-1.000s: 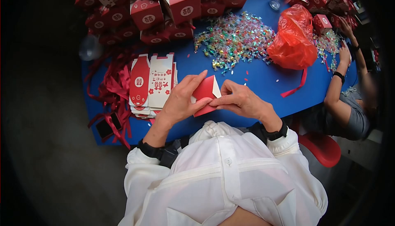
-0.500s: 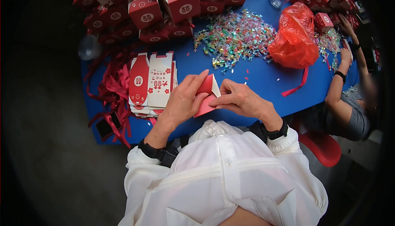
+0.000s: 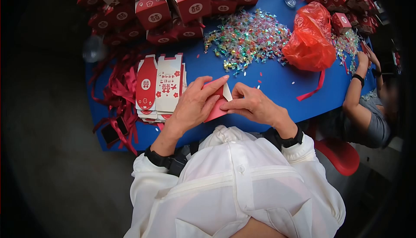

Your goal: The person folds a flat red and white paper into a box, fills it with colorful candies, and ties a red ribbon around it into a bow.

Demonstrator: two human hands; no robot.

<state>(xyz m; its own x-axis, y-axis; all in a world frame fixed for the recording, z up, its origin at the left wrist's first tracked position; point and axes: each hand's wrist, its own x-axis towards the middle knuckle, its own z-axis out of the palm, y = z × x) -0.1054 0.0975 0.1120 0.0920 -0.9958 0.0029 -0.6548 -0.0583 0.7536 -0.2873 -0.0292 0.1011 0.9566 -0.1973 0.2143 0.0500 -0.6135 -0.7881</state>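
Blue table carries, from back to front, finished red gift boxes, a heap of wrapped sweets, a red plastic bag and a stack of flat box blanks. Nearest the person, the left hand and right hand both pinch one red card blank just above the table's near edge, fingers closed on its flaps. Uneven pressure could crease the card crooked or tear a tab.
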